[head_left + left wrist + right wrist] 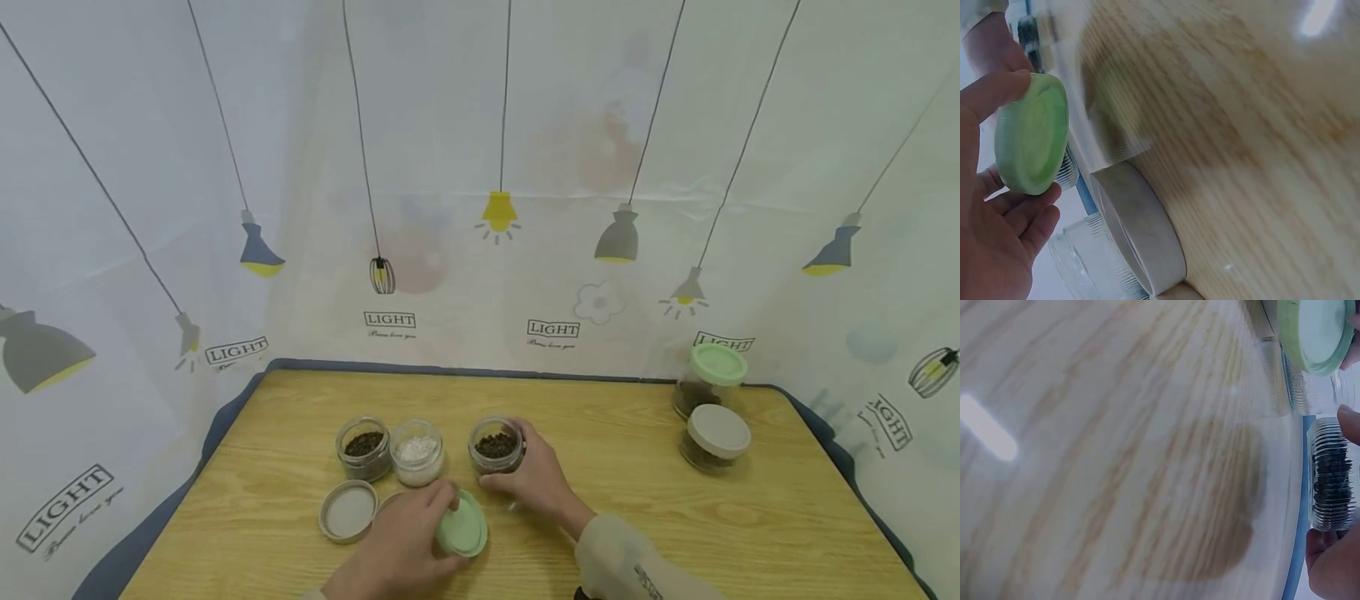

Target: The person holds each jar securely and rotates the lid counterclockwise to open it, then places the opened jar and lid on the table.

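My left hand [405,533] holds a light green round lid [467,523] by its rim, tilted, between thumb and fingers; in the left wrist view the lid [1032,134] is off the table. My right hand [543,479] grips the side of an open glass jar [495,448] of dark granules, whose ribbed wall [1332,475] shows in the right wrist view. To the left stand two more open jars, one with dark granules [363,446] and one with white contents [417,452]. A pale lid [348,511] lies beside my left hand, which partly covers another lid.
At the back right, a jar with a green lid [717,365] stands behind a lower jar with a whitish lid [717,432]. The wooden table [600,417] meets a lamp-printed cloth wall [450,350] behind and at both sides.
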